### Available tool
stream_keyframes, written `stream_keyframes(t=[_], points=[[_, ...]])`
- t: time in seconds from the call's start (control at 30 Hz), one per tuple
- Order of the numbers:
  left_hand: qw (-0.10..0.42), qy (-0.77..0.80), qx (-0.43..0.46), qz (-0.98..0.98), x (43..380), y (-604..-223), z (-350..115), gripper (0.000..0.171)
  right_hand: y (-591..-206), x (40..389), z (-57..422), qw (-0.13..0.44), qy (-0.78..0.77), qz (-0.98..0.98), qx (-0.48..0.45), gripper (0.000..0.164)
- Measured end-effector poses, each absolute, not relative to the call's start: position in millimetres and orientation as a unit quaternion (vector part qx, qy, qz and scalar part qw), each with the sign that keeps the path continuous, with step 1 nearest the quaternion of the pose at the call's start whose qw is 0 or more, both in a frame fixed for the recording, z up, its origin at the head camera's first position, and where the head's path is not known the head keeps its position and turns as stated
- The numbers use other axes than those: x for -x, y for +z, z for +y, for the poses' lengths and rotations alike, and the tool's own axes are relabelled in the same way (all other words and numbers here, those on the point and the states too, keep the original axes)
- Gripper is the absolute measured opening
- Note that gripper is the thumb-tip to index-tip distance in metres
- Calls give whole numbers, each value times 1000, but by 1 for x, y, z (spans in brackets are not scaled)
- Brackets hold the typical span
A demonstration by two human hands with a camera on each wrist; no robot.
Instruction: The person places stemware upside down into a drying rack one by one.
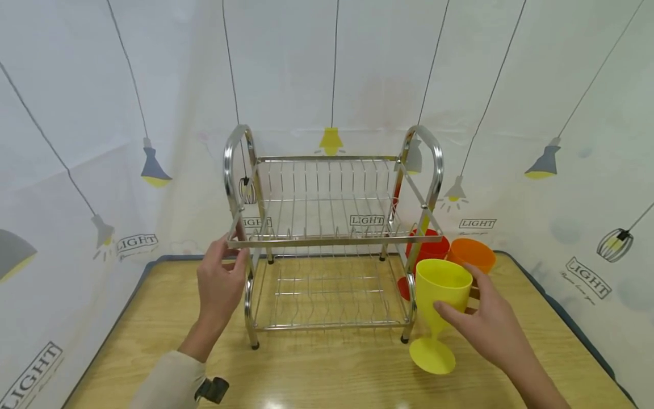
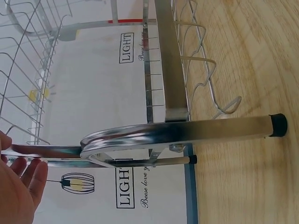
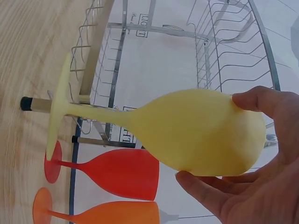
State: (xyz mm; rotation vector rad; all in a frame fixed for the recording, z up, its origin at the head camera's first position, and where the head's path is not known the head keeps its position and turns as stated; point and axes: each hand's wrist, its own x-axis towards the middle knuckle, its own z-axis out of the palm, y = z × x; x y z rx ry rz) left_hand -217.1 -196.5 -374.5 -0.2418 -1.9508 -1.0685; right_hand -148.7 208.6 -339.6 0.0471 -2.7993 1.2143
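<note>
A two-tier metal dish rack (image 1: 327, 241) stands on the wooden table. My left hand (image 1: 222, 275) grips its left upright, just under the front corner of the upper tier; the left wrist view shows the fingers (image 2: 37, 179) around the metal bar. In my right hand (image 1: 490, 324) is a yellow goblet (image 1: 443, 295), held upright by its bowl between thumb and fingers. The goblet is beside the rack's right front leg, its round foot close over the table. Behind it stand a red goblet (image 1: 431, 247) and an orange goblet (image 1: 472, 254).
The wooden table (image 1: 332, 369) ends in a dark edge against a white backdrop (image 1: 327, 74) printed with lamps and the word LIGHT. In the right wrist view the red goblet (image 3: 126, 173) and orange goblet (image 3: 121, 213) stand side by side, near the rack's rear right leg.
</note>
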Motion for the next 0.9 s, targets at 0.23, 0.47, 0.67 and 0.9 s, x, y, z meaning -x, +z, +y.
stream_keyframes(t=[0.23,0.47,0.67,0.9], points=[[435,-419,95,-791,216,-377,-197,27,-336,151,209,4,436,-900,-17,95],[440,-417,99,-789,216,-374,-197,28,-337,153,201,4,478,-878,-35,92],[444,-415,97,-788,214,-374,-195,27,-337,155,195,6,491,-870,-40,95],[444,-414,98,-789,212,-374,-194,31,-340,155,186,-17,519,-853,-44,94]])
